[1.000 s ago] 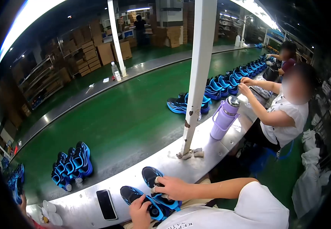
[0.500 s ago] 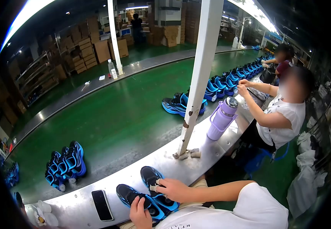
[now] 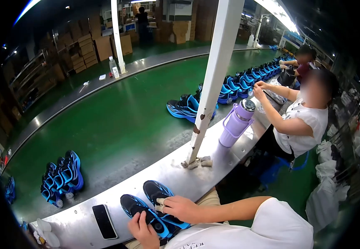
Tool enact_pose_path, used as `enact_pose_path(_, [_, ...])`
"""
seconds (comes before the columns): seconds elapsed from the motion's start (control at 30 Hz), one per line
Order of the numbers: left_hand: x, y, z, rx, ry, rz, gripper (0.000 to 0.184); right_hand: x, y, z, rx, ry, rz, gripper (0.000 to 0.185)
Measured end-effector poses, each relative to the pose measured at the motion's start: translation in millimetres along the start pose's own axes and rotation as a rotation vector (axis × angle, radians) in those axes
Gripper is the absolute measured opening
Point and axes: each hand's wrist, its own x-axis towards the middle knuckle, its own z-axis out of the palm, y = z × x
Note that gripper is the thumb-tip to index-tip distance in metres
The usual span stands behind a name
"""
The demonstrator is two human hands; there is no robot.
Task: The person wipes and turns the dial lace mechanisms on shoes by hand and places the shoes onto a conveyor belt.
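Two black and blue sneakers lie side by side on the metal ledge in front of me, toes pointing away. My left hand (image 3: 144, 230) has its fingers bent onto the lace area of the left sneaker (image 3: 132, 206). On the right sneaker (image 3: 155, 190), my right hand (image 3: 181, 209) grips around the laces and tongue, with pale coverings on some fingers. My fingertips hide the exact spot that each hand pinches. To the left of the pair lies a phone (image 3: 104, 222), its screen dark.
A white post (image 3: 213, 87) rises from the ledge (image 3: 159, 168), with small worn rolls (image 3: 198, 162) at its base. Beyond stands a purple bottle (image 3: 236, 124). Sneakers (image 3: 62, 176) stand on the green belt (image 3: 117, 120). At right, a co-worker in white (image 3: 298, 120) works with both hands.
My view has shifted slightly, so the surroundings sit a little further left. Both hands stay on the same two sneakers, with little visible movement.
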Motion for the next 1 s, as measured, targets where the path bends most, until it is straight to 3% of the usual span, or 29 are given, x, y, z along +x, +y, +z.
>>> enact_pose_path(0.1, [-3, -3, 2, -0.084, -0.040, 0.014, 0.041, 2, 4, -2, -0.021, 0.011, -0.090, 0.020])
enact_pose_path(0.23, [0, -5, 3, -0.109, -0.036, 0.002, 0.042, 8, 11, -8, -0.022, -0.097, -0.150, 0.021])
enact_pose_path(0.33, [-7, -2, 5, -0.060, -0.046, -0.057, 0.043, 7, 10, -9, 0.045, -0.106, -0.057, 0.022])
enact_pose_path(0.47, [4, 5, 27, -0.170, 0.004, -0.045, 0.038, -10, 0, -10, -0.066, 0.010, -0.056, 0.022])
enact_pose_path(0.6, [16, -10, 28, -0.183, -0.097, 0.107, 0.043, -17, 2, -17, -0.146, 0.009, -0.054, 0.021])
enact_pose_path(0.73, [8, -15, 15, -0.046, -0.239, 0.118, 0.043, -16, 0, 5, -0.289, -0.045, -0.112, 0.022])
enact_pose_path(0.87, [13, 7, 8, -0.010, -0.264, 0.240, 0.036, -17, 10, -4, 0.070, -0.013, -0.053, 0.023])
enact_pose_path(1.0, [13, 9, 3, -0.047, -0.236, 0.235, 0.028, -16, 14, -15, 0.361, -0.221, 0.055, 0.041])
